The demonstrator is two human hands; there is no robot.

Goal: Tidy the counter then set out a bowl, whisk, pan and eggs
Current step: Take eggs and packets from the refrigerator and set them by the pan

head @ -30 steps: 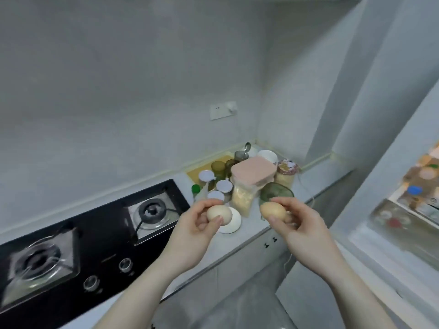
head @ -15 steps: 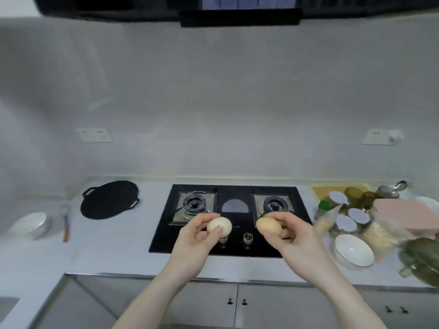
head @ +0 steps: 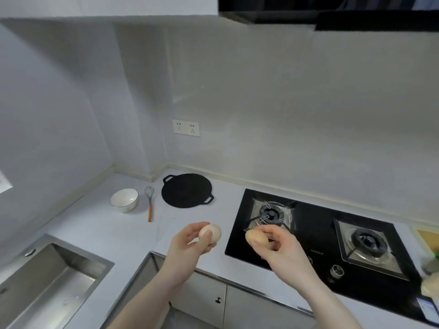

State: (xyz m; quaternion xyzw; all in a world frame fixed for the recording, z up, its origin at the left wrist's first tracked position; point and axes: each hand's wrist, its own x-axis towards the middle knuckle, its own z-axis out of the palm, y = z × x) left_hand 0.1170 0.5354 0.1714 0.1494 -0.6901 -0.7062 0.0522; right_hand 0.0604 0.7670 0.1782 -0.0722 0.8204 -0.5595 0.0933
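Observation:
My left hand (head: 187, 248) holds a pale egg (head: 212, 232) in its fingertips above the counter's front edge. My right hand (head: 282, 250) grips a tan egg (head: 254, 237) over the left front corner of the hob. On the counter behind them a white bowl (head: 124, 199) stands at the left. A whisk (head: 149, 203) with an orange handle lies beside it. A flat black pan (head: 187, 189) with two small handles lies right of the whisk.
A black two-burner gas hob (head: 316, 243) fills the counter at right, its knobs near the front edge. A steel sink (head: 47, 279) is sunk in at lower left. Jars and packets show at the far right edge. A range hood (head: 332, 13) hangs above.
The view has swung left from the cluttered right end, past the hob, to the bowl, whisk and pan. Both hands kept their eggs and moved left with the view.

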